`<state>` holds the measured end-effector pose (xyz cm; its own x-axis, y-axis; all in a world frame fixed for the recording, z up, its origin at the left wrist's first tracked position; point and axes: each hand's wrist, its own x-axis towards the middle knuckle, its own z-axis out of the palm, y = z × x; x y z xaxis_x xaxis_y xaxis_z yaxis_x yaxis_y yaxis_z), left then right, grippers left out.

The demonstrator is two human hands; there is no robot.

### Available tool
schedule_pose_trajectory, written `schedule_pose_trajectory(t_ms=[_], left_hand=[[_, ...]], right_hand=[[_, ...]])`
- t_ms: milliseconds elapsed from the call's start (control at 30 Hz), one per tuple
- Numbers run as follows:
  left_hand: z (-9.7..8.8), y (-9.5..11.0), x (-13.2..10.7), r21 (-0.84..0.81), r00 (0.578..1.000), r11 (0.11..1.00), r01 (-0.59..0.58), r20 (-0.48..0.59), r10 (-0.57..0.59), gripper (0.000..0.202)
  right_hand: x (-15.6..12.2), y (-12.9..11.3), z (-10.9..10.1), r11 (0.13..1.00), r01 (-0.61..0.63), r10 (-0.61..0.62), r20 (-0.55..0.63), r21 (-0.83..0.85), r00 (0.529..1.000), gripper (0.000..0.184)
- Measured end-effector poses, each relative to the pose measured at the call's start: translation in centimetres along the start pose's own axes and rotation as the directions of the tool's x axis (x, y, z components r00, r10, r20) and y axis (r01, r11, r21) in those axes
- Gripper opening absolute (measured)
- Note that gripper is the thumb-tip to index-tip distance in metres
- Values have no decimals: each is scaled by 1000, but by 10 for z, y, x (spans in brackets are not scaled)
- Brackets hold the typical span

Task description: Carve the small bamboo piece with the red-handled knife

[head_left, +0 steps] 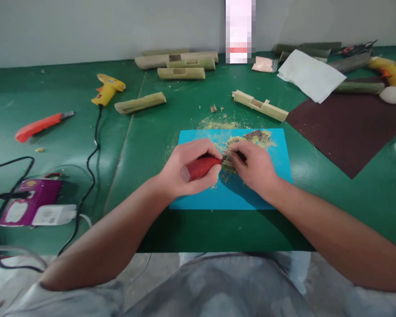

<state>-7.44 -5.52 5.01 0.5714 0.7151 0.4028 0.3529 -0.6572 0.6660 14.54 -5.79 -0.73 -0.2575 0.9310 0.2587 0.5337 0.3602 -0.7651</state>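
Note:
My left hand [196, 165] is wrapped round the thick red handle [203, 168] of a tool that points to the right; its tip is too small and covered to make out. Close beside that tip, my right hand [252, 165] has its fingers pinched together at a small piece of bamboo [229, 166], mostly hidden by the fingers. Both hands are above a blue sheet [198, 200]. Pale shavings [267, 138] and a small brown piece [252, 134] lie at the sheet's far edge.
Bamboo pieces with cut openings [181, 73] lie at the back, another [260, 105] nearer right. A yellow glue gun [107, 90], orange-handled cutter [41, 126] and purple box [41, 196] with cables are left. Dark brown sheet [350, 132] and white paper [310, 77] are right.

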Motion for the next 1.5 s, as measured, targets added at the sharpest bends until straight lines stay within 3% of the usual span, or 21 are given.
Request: schedule_pose_trajectory(t_ms=[100, 267, 533, 700, 933, 1100, 1300, 1500], left_hand=[[11, -6, -2, 57, 988, 990, -131, -77, 135, 10], [25, -18, -5, 26, 958, 975, -220, -181, 220, 13], [31, -21, -4, 21, 959, 975, -220, -179, 220, 10], [28, -22, -4, 29, 976, 987, -160, -142, 162, 6], [21, -19, -9, -8, 977, 995, -98, -192, 95, 8], [17, -13, -13, 29, 970, 999, -19, -243, 26, 9], [17, -15, -14, 55, 952, 998, -10, -305, 27, 13], [15, -19, -18, 34, 936, 996, -77, -341, 84, 17]], right_hand=[[-1, 1, 1, 999, 32, -33, -26, -3, 999, 21], [-3, 0, 2, 998, 41, -43, -35, -56, 998, 23], [-6, 0, 5, 990, 62, -71, -70, -127, 995, 29], [-7, -1, 4, 997, 12, -20, -106, -78, 994, 27], [-5, 0, 3, 1000, -19, 20, -155, 10, 988, 20], [-5, -1, 0, 996, -89, 86, -113, -23, 990, 13], [-8, -5, -13, 964, 86, -110, -82, -250, 991, 19], [-13, -6, -22, 905, 144, -112, 103, -400, 988, 30]])
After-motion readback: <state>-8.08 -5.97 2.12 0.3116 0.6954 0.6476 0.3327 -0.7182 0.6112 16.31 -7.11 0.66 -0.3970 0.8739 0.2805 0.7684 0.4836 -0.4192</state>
